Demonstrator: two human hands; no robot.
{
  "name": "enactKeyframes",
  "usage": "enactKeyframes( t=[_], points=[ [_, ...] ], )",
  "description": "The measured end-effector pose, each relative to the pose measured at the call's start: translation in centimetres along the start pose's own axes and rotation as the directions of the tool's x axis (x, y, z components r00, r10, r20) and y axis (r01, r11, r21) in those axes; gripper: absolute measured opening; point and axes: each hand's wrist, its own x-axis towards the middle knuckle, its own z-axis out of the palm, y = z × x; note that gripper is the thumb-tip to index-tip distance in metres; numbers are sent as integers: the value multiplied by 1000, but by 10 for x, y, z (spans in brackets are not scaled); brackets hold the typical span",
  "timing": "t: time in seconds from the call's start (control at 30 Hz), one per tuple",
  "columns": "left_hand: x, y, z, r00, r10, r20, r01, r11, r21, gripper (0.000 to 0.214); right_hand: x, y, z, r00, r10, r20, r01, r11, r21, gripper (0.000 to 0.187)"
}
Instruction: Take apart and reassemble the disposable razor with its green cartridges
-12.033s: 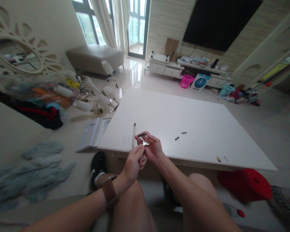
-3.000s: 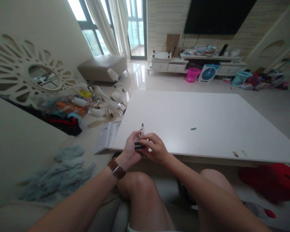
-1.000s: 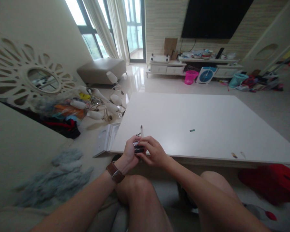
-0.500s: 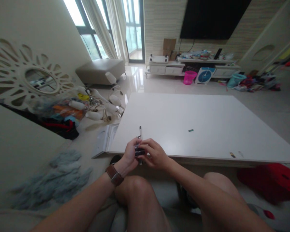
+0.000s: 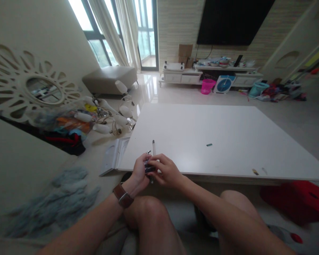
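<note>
A small dark object with shiny metal ends (image 5: 149,168) is held between both hands at the near left edge of the white table; its exact kind is hard to make out. My left hand (image 5: 140,173) is closed around it from the left, with a brown-strapped watch (image 5: 123,195) on the wrist. From the right, the bent fingers of my right hand (image 5: 167,170) pinch the same object. Just beyond the hands, a slim pale stick with a dark tip (image 5: 153,144) lies on the table (image 5: 191,124). Farther right rests a small dark green piece (image 5: 209,144).
Near the table's front right edge lies a small yellow-and-black piece (image 5: 255,171). A red stool (image 5: 295,202) stands below that corner. White lamp shades (image 5: 103,128) and an open white box (image 5: 113,156) are on the floor at left.
Both hands have shifted slightly left together with the dark object, and its metal end now tilts more. The grip looks the same. The view has moved slightly.
</note>
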Motion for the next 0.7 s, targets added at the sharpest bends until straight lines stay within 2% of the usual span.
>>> enactKeyframes(
  t=[0.1,0.3,0.47,0.53,0.6,0.67,0.7],
  points=[
    [-1,0,1,999,30,-26,-29,998,56,13,0,1,-1,1000,-1,22,1,1000,-24,32],
    [-7,1,5,1000,8,-26,-4,989,148,11,-2,4,-4,995,-5,98,14,995,-97,35],
    [-8,3,6,999,38,-3,-37,986,161,13,-1,13,-14,995,19,96,-1,982,-186,25],
    [-8,3,5,998,56,3,-56,976,210,15,2,24,-20,996,77,49,-64,972,-225,22],
    [-9,3,4,998,55,10,-56,966,253,16,5,41,-29,983,184,0,-177,945,-277,20],
    [-9,3,3,998,50,24,-54,963,263,16,5,63,-41,932,361,-4,-336,863,-376,21],
    [-9,3,3,999,45,29,-51,963,263,15,3,76,-50,879,477,10,-423,788,-447,23]
  ],
)
